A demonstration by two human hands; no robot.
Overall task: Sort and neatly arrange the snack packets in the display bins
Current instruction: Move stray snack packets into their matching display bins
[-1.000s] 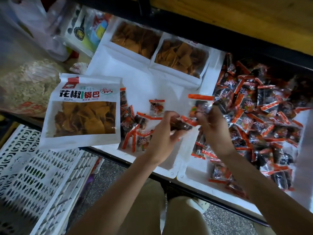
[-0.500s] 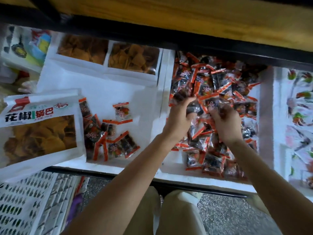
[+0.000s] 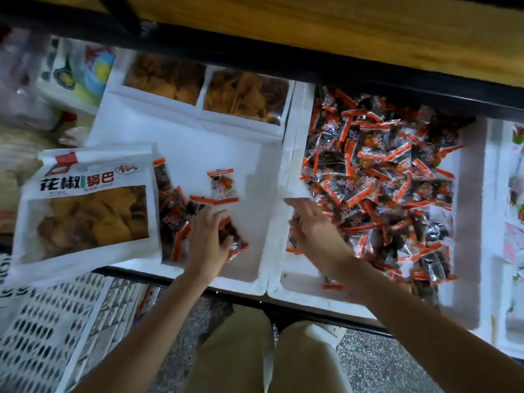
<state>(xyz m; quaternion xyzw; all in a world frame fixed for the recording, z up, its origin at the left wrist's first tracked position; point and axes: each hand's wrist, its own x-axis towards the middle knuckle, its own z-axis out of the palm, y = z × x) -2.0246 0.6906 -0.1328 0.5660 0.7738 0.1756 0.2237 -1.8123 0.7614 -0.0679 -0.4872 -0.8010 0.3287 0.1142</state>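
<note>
Head view: stray snack packets (image 3: 181, 219) under my left hand (image 3: 208, 239), just right of the rice-crust bag (image 3: 88, 205).
They lie loose in the white foam bin (image 3: 226, 148) touching the bag's right edge; my left fingers bend down onto them, but whether they have clamped on one I cannot tell. My right hand (image 3: 314, 225), further right of the bag, hovers over the neighbouring bin (image 3: 467, 222), fingers apart and apparently empty, beside the main heap (image 3: 382, 180). These look feather-light, crinkly and slick, so I'd pinch each by its flat red sealed edge, not the soft middle.
</note>
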